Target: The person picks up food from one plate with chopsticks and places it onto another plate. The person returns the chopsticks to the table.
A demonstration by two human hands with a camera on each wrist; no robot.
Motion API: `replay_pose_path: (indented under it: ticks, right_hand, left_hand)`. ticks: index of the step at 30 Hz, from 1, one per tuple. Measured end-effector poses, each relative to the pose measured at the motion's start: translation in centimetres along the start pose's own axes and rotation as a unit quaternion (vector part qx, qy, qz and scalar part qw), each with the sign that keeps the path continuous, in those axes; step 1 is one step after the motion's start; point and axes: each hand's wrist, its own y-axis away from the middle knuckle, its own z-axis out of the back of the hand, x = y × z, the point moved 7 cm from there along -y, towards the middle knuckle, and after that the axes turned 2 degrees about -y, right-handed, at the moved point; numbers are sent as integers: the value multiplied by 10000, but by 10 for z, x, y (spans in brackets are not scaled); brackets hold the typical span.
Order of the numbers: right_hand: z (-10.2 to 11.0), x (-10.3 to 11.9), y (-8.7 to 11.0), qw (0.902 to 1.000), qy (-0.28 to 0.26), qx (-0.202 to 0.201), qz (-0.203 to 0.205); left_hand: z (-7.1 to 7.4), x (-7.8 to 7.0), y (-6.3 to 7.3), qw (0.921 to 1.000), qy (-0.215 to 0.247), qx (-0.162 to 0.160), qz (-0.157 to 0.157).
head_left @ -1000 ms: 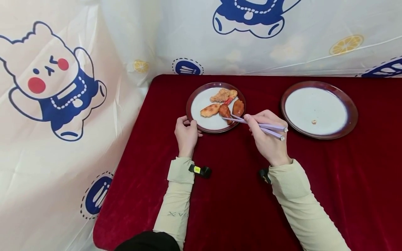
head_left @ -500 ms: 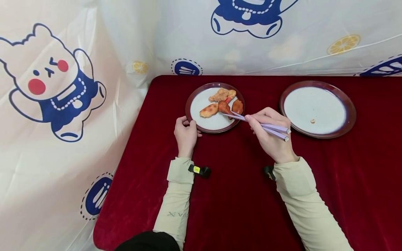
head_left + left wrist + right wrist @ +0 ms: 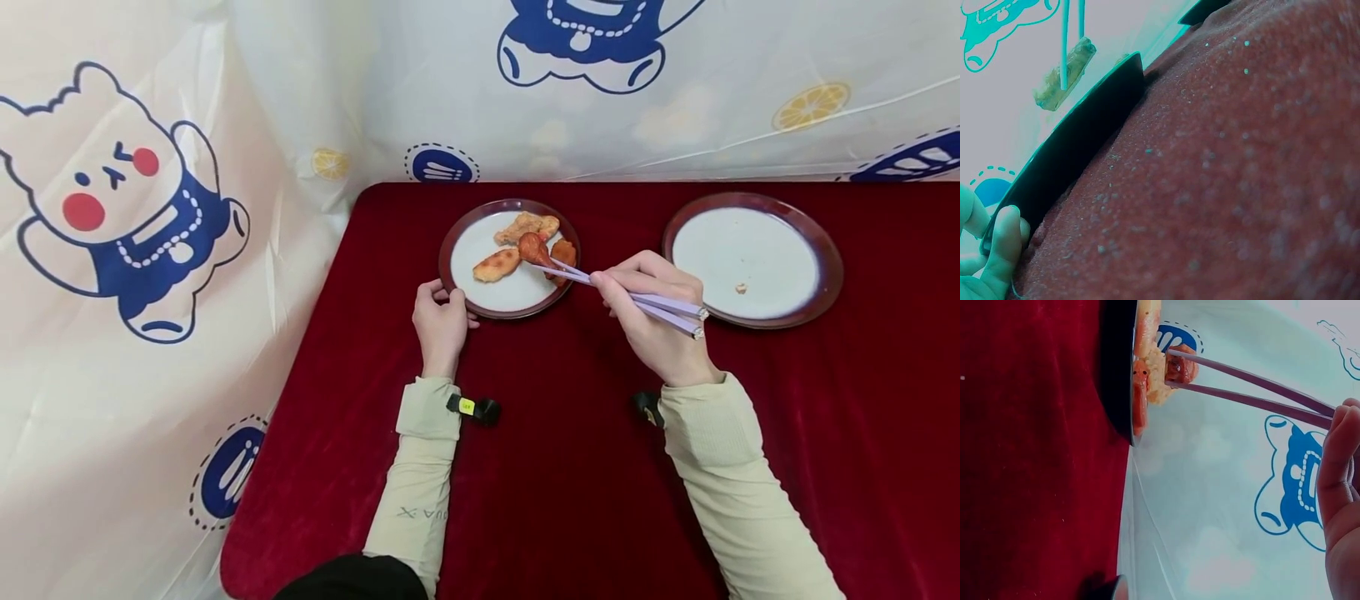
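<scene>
My left hand (image 3: 440, 329) pinches the near left rim of a brown-edged white plate (image 3: 446, 260); the left wrist view shows thumb and fingers (image 3: 1004, 240) about its edge. In my right hand (image 3: 658, 321) is a pair of lilac chopsticks (image 3: 651, 302). Their tips grip a glossy brown piece of food shaped like a small chicken drumstick (image 3: 533, 247). The right wrist view has this drumstick (image 3: 1186, 365) raised above the plate's edge. An oval browned piece (image 3: 496, 266), a crumbly fried piece (image 3: 521, 227) and an orange-brown piece (image 3: 563, 251) lie on the plate.
To the right stands a second brown-rimmed plate (image 3: 738, 242) with a small crumb (image 3: 741, 288) on it. Both plates rest on a dark red cloth (image 3: 570, 467). A white printed curtain (image 3: 420, 75) hangs behind and to the left.
The chopsticks have closed on the drumstick and lifted it off the plate. My right hand has shifted slightly right and away from me. My left hand stays at the rim.
</scene>
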Motion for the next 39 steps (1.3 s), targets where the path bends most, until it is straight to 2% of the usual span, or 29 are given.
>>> replay_pose_path:
  ticks: [5, 15, 21, 26, 32, 39]
  right_hand:
    - [3, 1, 0, 10000, -30, -56, 52]
    - [22, 1, -4, 9989, -148, -454, 27]
    - [44, 6, -8, 9950, -196, -980, 31]
    - [67, 16, -11, 9859, -202, -1659, -51]
    - [96, 22, -11, 9672, -425, -2497, -196]
    - [126, 8, -7, 9549, -26, -2951, -328]
  left_hand:
    - [-1, 2, 1, 10000, 20, 0, 48]
    - [1, 3, 2, 10000, 53, 44, 46]
    - [1, 4, 1, 9999, 98, 107, 78]
    - [0, 4, 2, 9999, 121, 107, 47]
    - [-1, 2, 1, 9998, 172, 109, 5]
    - [-2, 2, 0, 9997, 191, 110, 49]
